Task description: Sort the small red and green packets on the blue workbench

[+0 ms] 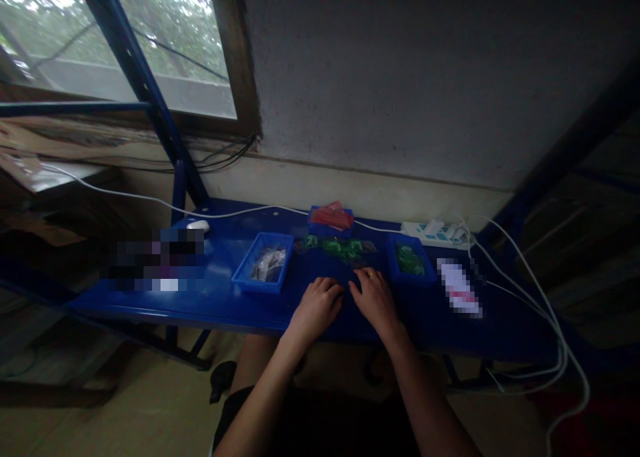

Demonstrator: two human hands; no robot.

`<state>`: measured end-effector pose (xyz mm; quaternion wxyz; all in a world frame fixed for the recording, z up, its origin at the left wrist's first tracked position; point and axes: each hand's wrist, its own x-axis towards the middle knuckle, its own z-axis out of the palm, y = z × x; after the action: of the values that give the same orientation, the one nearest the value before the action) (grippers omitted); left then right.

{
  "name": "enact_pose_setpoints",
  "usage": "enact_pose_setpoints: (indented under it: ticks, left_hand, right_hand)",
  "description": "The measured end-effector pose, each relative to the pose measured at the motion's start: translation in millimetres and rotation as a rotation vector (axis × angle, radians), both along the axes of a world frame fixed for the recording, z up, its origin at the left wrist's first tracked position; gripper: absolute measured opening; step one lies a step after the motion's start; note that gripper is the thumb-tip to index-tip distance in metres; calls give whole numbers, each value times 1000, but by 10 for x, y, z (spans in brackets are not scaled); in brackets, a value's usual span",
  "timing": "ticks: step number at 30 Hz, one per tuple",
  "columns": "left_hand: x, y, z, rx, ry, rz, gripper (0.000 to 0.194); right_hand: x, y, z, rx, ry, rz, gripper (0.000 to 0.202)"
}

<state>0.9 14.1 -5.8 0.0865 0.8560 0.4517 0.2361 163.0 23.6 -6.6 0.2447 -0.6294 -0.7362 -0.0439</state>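
Both my hands rest near the front middle of the blue table (pixel 320 310). My left hand (pixel 319 303) is palm down with fingers curled; whether anything lies under them is hidden. Just to its right, my right hand (pixel 373 295) has its thumb apart from its fingers, with nothing visible in it. Green packets (pixel 343 249) lie beyond my hands. A blue tray (pixel 240 280) with clear bags (pixel 269 265) stands left of my left hand. Right of my right hand is a blue bin (pixel 425 280) holding green packets. Farther back, red packets (pixel 333 217) fill a small blue bin (pixel 325 231).
A power strip (pixel 435 234) with white cables (pixel 543 303) sits at the back right. A blurred white item (pixel 459 289) lies on the right. At the left are a white object (pixel 198 225) and blurred dark items (pixel 153 260). Blue frame posts (pixel 145 77) rise at the sides.
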Motion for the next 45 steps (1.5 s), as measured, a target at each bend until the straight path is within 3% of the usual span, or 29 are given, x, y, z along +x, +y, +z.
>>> enact_pose_setpoints:
  ticks: [6, 12, 15, 18, 23, 28, 33, 38, 45]
  left_hand:
    - [5, -17, 3, 31, 55, 10, 21]
    - [12, -16, 10, 35, 69, 7, 22]
    - [21, -19, 13, 25, 71, 10, 22]
    - [19, -17, 2, 4, 49, 31, 24]
    - [-31, 17, -26, -78, -172, 24, 39]
    - [-81, 26, 69, -254, -318, -43, 11]
    - [-94, -1, 150, -360, -417, -50, 16]
    - [-104, -1, 137, -371, -465, -77, 18]
    - [-107, 12, 149, -351, -358, -124, 21]
  right_hand:
    - [-36, 37, 135, -119, -98, -71, 32]
    - [-56, -70, 109, -32, -137, -59, 20]
    - [-38, -146, 72, 34, 15, -3, 22]
    - [-17, -224, 58, 73, 307, 115, 20]
    - [-8, -317, 69, -63, 666, 243, 18]
    - [-9, -311, 61, -163, 729, 274, 16]
    - [-7, -292, 33, -282, 819, 335, 18]
    - [1, -313, 46, -273, 773, 315, 12]
    - [22, -343, 55, -252, 723, 318, 10]
